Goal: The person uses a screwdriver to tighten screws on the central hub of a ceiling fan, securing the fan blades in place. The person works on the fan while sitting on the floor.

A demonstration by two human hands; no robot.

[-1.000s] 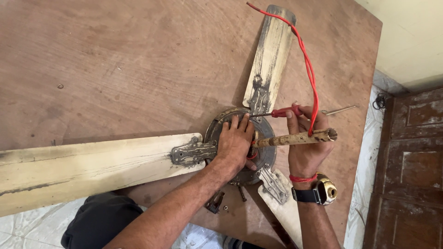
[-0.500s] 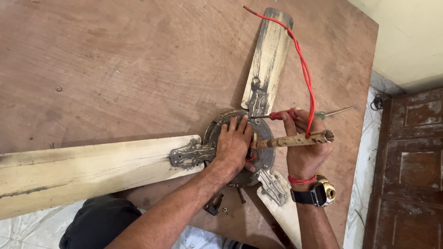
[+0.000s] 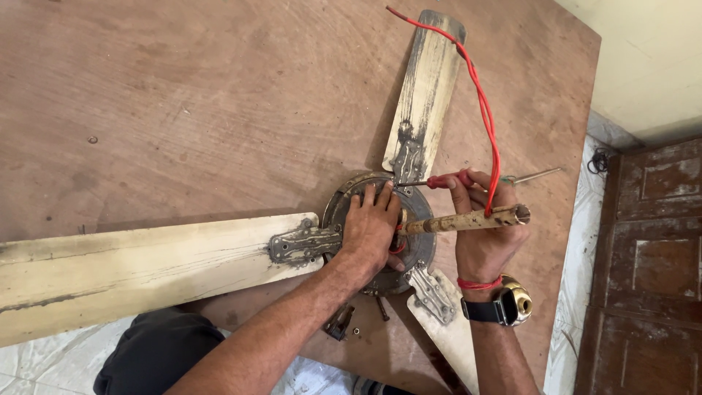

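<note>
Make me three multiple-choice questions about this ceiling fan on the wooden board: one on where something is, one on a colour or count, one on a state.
1. Where does the left hand rest?
A. On the fan's motor hub
B. On the far blade's tip
C. On the cabinet door

2. What colour is the wire running past the far blade?
A. Blue
B. Red
C. Green

3. What is the right hand doing?
A. Lying open on the board
B. Holding a red-handled screwdriver at the hub
C. Gripping a blade

Answers:
1. A: the palm lies flat on the round motor hub.
2. B: the wire is bright red along its whole length.
3. B: its fingers close round the screwdriver, whose shaft points at the hub's rim, beside the down rod.
</note>
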